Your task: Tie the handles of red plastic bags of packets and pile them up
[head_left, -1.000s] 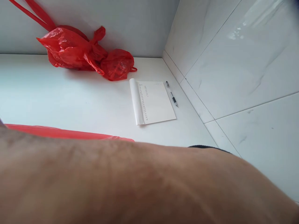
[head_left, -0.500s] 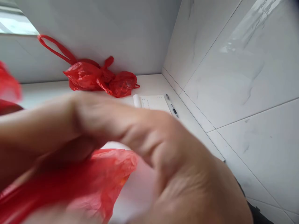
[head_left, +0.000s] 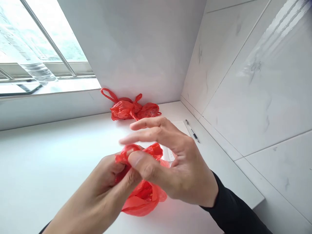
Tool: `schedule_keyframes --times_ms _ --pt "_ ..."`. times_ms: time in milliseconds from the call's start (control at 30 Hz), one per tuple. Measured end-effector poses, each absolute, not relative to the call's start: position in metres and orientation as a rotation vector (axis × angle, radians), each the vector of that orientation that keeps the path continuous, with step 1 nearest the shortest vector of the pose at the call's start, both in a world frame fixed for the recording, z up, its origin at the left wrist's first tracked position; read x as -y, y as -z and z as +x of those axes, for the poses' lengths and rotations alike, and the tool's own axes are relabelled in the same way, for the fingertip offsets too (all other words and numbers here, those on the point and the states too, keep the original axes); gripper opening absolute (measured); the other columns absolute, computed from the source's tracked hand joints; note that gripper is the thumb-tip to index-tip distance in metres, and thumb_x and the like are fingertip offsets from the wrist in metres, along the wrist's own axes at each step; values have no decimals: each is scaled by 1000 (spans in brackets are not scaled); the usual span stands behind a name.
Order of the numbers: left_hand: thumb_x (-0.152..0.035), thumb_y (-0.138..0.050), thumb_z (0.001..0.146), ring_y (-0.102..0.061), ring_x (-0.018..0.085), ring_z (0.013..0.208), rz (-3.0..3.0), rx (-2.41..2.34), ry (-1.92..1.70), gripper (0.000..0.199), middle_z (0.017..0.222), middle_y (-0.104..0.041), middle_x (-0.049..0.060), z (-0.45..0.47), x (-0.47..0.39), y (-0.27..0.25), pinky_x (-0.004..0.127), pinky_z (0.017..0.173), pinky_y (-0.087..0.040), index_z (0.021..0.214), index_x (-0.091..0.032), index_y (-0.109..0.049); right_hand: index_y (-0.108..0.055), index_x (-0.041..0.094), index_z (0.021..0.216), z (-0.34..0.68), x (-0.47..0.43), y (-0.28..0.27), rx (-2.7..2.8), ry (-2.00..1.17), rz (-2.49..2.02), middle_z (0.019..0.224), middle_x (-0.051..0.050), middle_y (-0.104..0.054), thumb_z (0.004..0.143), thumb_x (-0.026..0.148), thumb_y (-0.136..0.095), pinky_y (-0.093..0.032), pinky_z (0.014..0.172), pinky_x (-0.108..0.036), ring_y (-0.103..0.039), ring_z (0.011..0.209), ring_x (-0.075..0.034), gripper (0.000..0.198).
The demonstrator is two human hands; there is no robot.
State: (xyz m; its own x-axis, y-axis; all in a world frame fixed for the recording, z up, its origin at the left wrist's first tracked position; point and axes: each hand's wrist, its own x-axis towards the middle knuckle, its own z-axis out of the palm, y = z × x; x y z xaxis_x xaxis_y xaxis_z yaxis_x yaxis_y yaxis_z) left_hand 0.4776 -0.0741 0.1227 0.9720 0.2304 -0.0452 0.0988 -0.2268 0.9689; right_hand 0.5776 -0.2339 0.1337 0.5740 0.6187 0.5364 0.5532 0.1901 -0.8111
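Closed around the gathered top of a red plastic bag (head_left: 143, 208) is my left hand (head_left: 101, 191), low in the middle of the head view. The bag's body hangs under both hands, and some of its creased inside shows. My right hand (head_left: 182, 165) reaches over from the right with its thumb against the bunched plastic. Its upper fingers are stretched out above the bag, apart from the thumb. What the bag contains cannot be made out.
Tied red bags (head_left: 124, 110) lie against the back wall. A notepad (head_left: 181, 126), partly hidden by my right hand, and a pen (head_left: 192, 131) lie on the white table (head_left: 48, 162). A clear bottle (head_left: 40, 71) stands on the sill at left; a tiled wall (head_left: 268, 97) borders the right.
The hand that was blurred close to the camera is now farther off and lower. Both hands are together at the red bag, and the view takes in more window and table.
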Motion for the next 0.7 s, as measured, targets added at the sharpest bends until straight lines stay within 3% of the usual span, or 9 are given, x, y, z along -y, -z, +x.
schedule_keyframes --times_ms 100,167,267,400,500,567,700 --pt "-53 -57 91 -26 9 49 1827 -260 -29 52 55 -27 -3 481 78 -130 24 44 -30 57 -20 -36 -68 29 119 586 232 -133 1045 -111 -1477 119 3 -69 95 27 -65 -47 107 -35 -60 118 -17 24" --pt "-57 -51 94 -34 10 50 1776 -299 -60 54 54 -33 -2 484 76 -132 24 49 -37 57 -20 -38 -70 28 112 591 232 -133 1020 -124 -1499 107 2 -71 96 28 -64 -50 99 -34 -64 107 -16 17" --pt "-54 -51 95 -49 13 55 1652 -309 -133 47 58 -52 1 488 69 -132 25 54 -45 64 -19 -55 -71 26 103 594 233 -133 992 -118 -1494 100 1 -71 97 26 -62 -51 94 -34 -65 97 -16 11" --pt "-46 -56 95 -60 16 71 1499 -294 -212 25 80 -67 3 491 63 -133 26 66 -52 100 -24 -68 -72 26 99 594 233 -134 1051 -209 -1497 99 1 -72 95 24 -62 -50 95 -34 -66 96 -16 10" --pt "-44 -63 93 -62 16 82 1584 -220 -126 29 92 -67 3 489 64 -135 25 73 -52 117 -28 -64 -72 25 96 595 233 -134 1080 -260 -1514 88 3 -71 95 22 -60 -51 90 -31 -66 88 -14 12" --pt "-44 -65 92 -60 15 82 1640 -203 -91 29 88 -64 2 489 65 -135 23 70 -50 117 -29 -64 -72 25 96 595 233 -134 1082 -299 -1522 86 4 -71 96 23 -59 -51 87 -30 -65 86 -14 13" --pt "-48 -55 96 -55 14 76 1697 -236 -178 28 82 -59 2 491 64 -132 23 67 -48 91 -23 -66 -71 25 92 595 234 -133 1118 -374 -1553 92 4 -71 95 25 -61 -50 85 -29 -65 88 -14 11"
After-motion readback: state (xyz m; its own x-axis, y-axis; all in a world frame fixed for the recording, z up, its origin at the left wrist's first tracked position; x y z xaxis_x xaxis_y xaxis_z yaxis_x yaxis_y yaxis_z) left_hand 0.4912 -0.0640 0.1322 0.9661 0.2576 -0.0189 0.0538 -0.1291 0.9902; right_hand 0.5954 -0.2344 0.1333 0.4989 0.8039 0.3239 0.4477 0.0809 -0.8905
